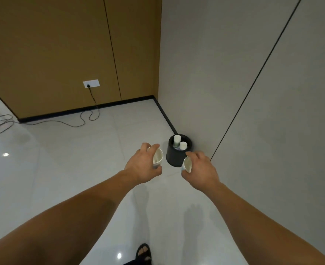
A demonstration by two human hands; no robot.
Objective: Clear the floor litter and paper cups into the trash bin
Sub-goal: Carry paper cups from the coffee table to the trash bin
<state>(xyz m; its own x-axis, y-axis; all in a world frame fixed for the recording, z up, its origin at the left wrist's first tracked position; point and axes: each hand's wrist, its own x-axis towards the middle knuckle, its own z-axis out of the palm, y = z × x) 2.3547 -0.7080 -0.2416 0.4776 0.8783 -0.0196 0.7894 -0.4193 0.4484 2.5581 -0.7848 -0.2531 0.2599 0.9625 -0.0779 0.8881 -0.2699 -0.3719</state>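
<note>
A small black round trash bin [174, 158] stands on the floor against the grey wall. Two white paper cups [179, 142] stick up inside it among other litter. My left hand [142, 168] grips a white paper cup [158, 157], held just left of the bin with its mouth facing up and right. My right hand [201, 169] grips another white paper cup [187, 165], tilted, just in front of the bin's lower right side. Both arms are stretched forward.
A dark cable [77, 123] runs from a wall socket [91, 83] across the glossy white floor to the left. Brown panelled wall ahead, grey wall [253, 73] on the right with a black skirting board. My sandalled foot [143, 253] shows at the bottom.
</note>
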